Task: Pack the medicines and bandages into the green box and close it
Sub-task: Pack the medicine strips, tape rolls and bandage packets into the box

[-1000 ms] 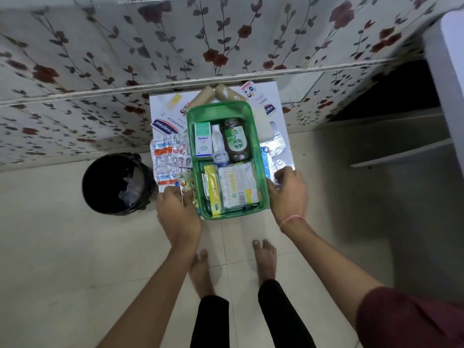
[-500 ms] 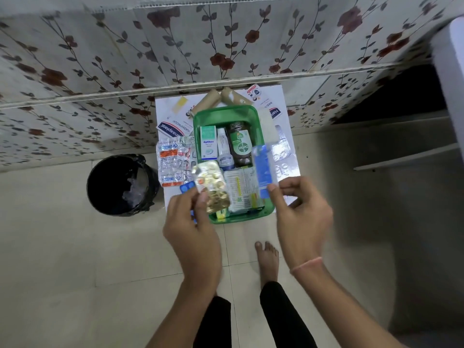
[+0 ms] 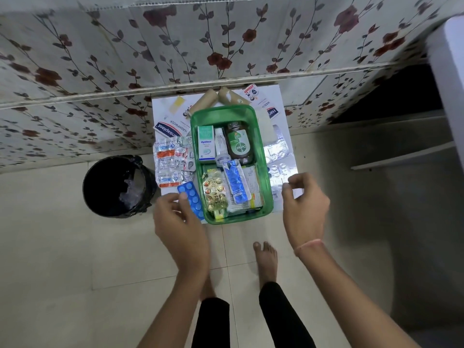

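The open green box (image 3: 266,189) stands on a small white table (image 3: 281,96). Inside it lie an Optibex carton (image 3: 206,144), a small white bottle (image 3: 222,146), a brown Dettol bottle (image 3: 238,144), a gold pill strip (image 3: 214,192) and a blue-and-silver strip (image 3: 236,182) over other packs. My left hand (image 3: 180,222) holds a blue tablet strip (image 3: 192,199) just left of the box's near corner. My right hand (image 3: 305,207) hovers to the right of the box, fingers loosely curled, with nothing in it. Silver blister strips (image 3: 173,162) lie left of the box, more silver strips (image 3: 278,156) to its right.
Two tan bandage rolls (image 3: 216,99) and plaster packets (image 3: 170,128) lie behind the box on the table. A black bin (image 3: 115,187) stands on the floor to the left. A flowered wall runs behind; a white shelf edge (image 3: 401,156) sits at right. My bare feet are below.
The gold strip and the blue-and-silver strip went from my hands into the box. My left hand now holds a blue tablet strip; my right hand has drawn back to the right, holding nothing.
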